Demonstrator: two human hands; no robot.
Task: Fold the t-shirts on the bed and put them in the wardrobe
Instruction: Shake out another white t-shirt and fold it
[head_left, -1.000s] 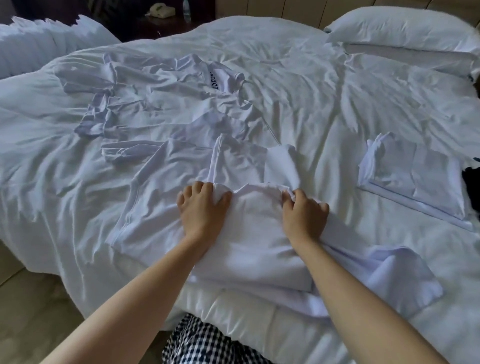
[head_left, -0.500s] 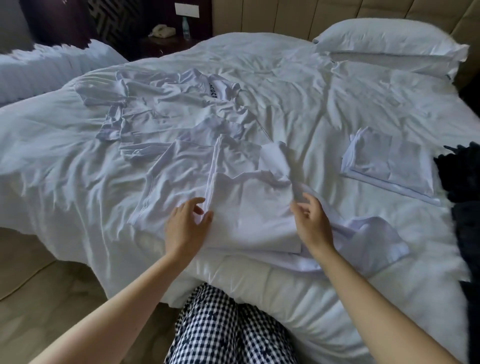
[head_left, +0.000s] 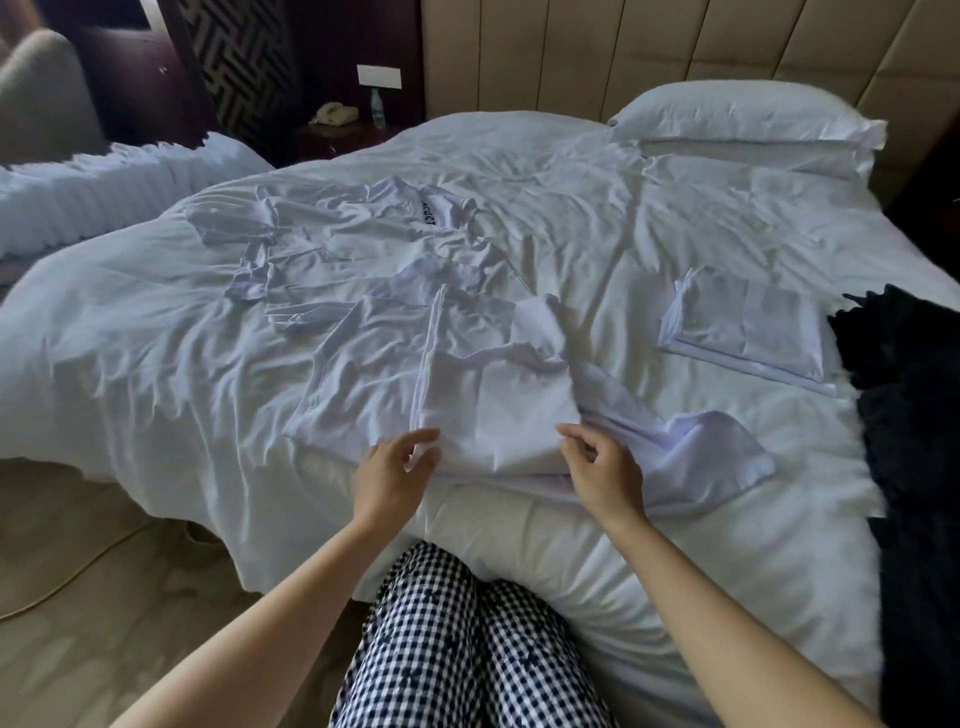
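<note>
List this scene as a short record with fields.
surface: bed
being folded: half-folded shirt, near edge
left hand: pinches that shirt's corner
right hand: by its right edge, grip unclear
done: folded shirt, to the right
waiting: crumpled shirt, farther back

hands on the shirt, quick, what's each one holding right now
Left hand: pinches the near left corner of the half-folded t-shirt.
Right hand: fingers loosely curled at its near right edge; whether it holds cloth cannot be told.
</note>
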